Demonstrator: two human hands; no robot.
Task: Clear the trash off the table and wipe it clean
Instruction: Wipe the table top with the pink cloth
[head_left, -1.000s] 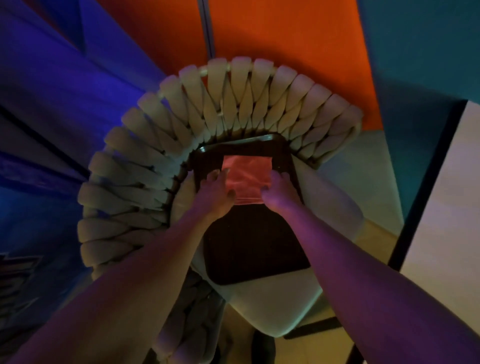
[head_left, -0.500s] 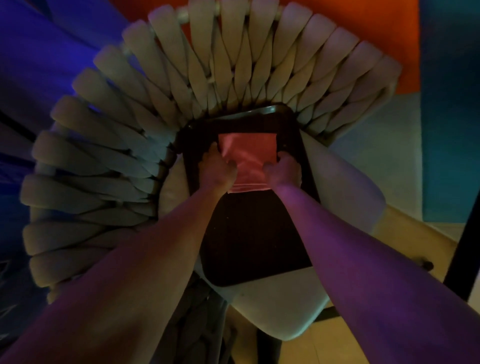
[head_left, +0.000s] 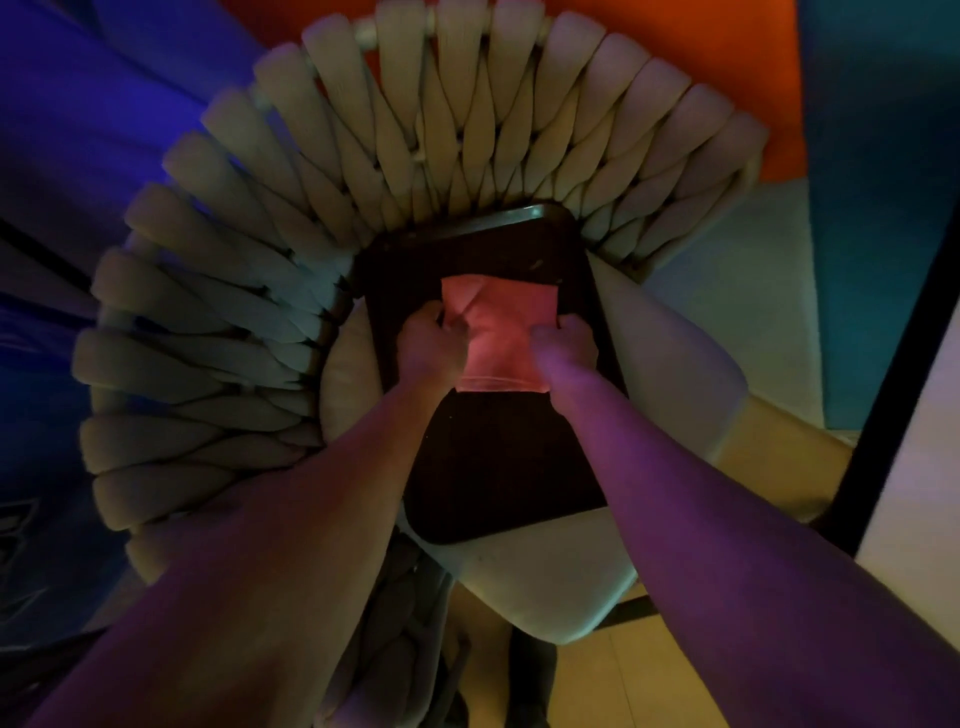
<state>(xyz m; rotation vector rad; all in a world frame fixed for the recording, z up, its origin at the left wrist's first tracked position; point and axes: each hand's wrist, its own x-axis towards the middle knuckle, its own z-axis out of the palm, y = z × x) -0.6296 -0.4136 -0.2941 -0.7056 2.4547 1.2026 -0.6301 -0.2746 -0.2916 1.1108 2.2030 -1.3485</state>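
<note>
A pink cloth (head_left: 498, 332) lies over the far half of a dark tray (head_left: 498, 462). The tray rests on the pale seat cushion (head_left: 670, 364) of a woven chair. My left hand (head_left: 428, 345) grips the cloth's left side, where a corner is folded over. My right hand (head_left: 563, 345) grips its right side. Both fists are closed on the fabric, with the cloth stretched between them.
The chair's thick woven backrest (head_left: 415, 130) curves around the tray's far and left sides. An orange wall panel (head_left: 675, 31) and a teal one (head_left: 883, 156) stand behind. A pale table edge (head_left: 924, 467) shows at the right, tan floor (head_left: 623, 686) below.
The camera has moved closer and lower over the chair. My hands have gathered the cloth more tightly, and its left corner has folded over.
</note>
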